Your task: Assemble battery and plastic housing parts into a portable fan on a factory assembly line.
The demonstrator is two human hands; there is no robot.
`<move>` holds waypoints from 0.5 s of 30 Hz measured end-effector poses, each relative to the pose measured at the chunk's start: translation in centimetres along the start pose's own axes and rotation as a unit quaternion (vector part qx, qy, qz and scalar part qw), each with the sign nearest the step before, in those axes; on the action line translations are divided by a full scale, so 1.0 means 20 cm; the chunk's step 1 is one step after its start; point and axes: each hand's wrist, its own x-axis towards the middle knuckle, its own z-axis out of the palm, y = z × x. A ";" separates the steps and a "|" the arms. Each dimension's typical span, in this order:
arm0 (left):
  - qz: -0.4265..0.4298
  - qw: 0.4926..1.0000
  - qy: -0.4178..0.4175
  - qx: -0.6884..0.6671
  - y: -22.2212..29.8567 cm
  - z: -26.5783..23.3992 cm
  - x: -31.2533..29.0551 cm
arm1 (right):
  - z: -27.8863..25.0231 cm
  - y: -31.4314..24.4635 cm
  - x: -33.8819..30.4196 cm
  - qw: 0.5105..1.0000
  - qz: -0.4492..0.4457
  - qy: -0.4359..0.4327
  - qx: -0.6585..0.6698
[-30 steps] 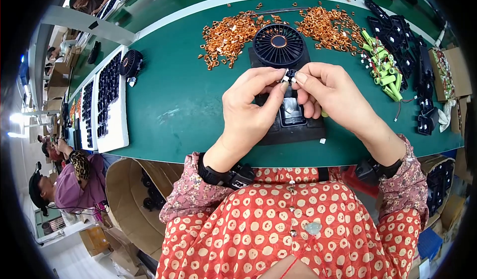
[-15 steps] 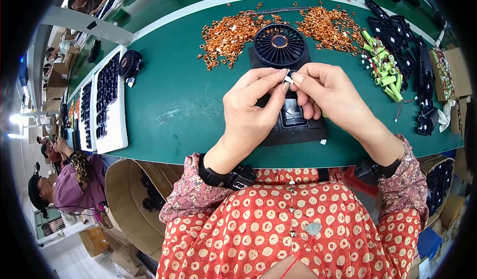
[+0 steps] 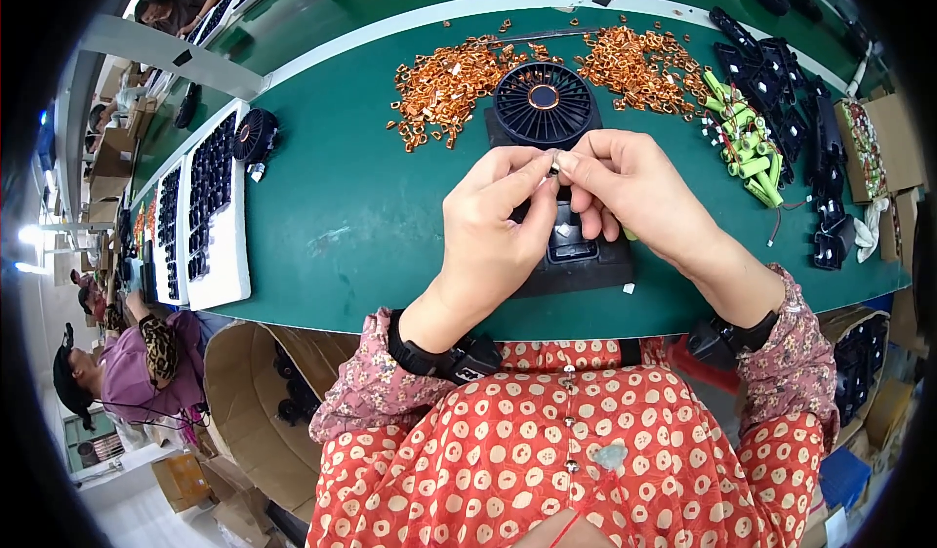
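Both hands meet over the middle of the bench, thumbs and forefingers pinched together. Between the fingertips of my left hand (image 3: pixel 488 221) and my right hand (image 3: pixel 639 187) is a tiny pale piece, mostly hidden, whose kind I cannot make out. Just beyond the hands sits a round black fan head (image 3: pixel 543 104) with radial ribs and a copper-coloured centre ring. Below the fingers, a black open fan handle (image 3: pixel 572 245) is partly covered by them. Fan and handle rest on a dark block (image 3: pixel 586 276). A bit of green shows beside my right hand's lower edge.
Two heaps of copper-coloured rings (image 3: pixel 444 84) lie behind the fan. Green battery cells (image 3: pixel 752 153) with wires and black plastic shells (image 3: pixel 830 182) are piled on the right. White trays of black parts (image 3: pixel 220 226) stand left, beside another fan head (image 3: pixel 256 135). A person (image 3: pixel 146 367) sits further left.
The pinched fingertips have shifted slightly, and the pale piece between them shows less than before. The whole view has moved a little; the fan stays on its block.
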 end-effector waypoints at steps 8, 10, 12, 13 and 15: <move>0.000 1.000 -0.025 0.001 -0.01 0.00 0.02 | -0.06 -0.03 -0.01 0.996 0.026 -0.013 -0.079; 0.019 0.998 -0.050 0.039 -0.03 0.00 0.04 | -0.08 -0.02 -0.02 0.991 0.038 -0.022 -0.123; -0.005 0.995 -0.081 0.057 -0.01 0.01 0.07 | -0.08 0.04 -0.03 0.930 -0.159 0.097 -0.316; -0.031 0.992 -0.107 0.058 -0.01 0.01 0.08 | -0.07 0.02 -0.06 0.909 -0.207 0.135 -0.334; -0.021 0.990 -0.121 0.073 0.00 0.00 0.10 | -0.08 0.02 -0.05 0.854 -0.308 0.147 -0.393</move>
